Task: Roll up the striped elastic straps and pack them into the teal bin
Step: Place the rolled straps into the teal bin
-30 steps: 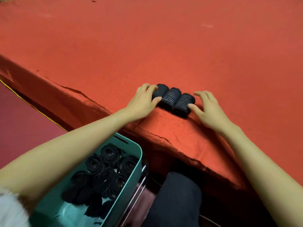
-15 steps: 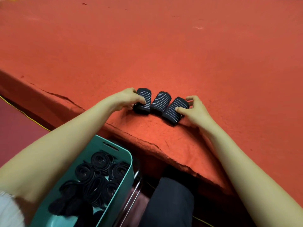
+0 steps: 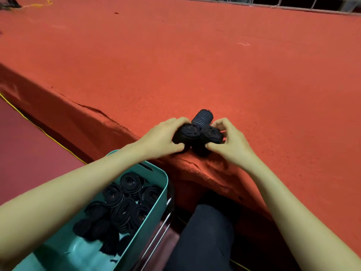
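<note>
The left hand (image 3: 162,138) and right hand (image 3: 231,146) clamp three rolled straps (image 3: 197,133) at the surface (image 3: 254,85) edge, each grip curled round an outer roll. The bin (image 3: 165,184) lies at 7 o'clock; an even squeeze should hold the middle roll.

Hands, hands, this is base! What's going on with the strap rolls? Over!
Left hand and right hand both gripping three rolled straps, bunched at table edge. Teal bin open, part full. Nothing blocking.
</note>
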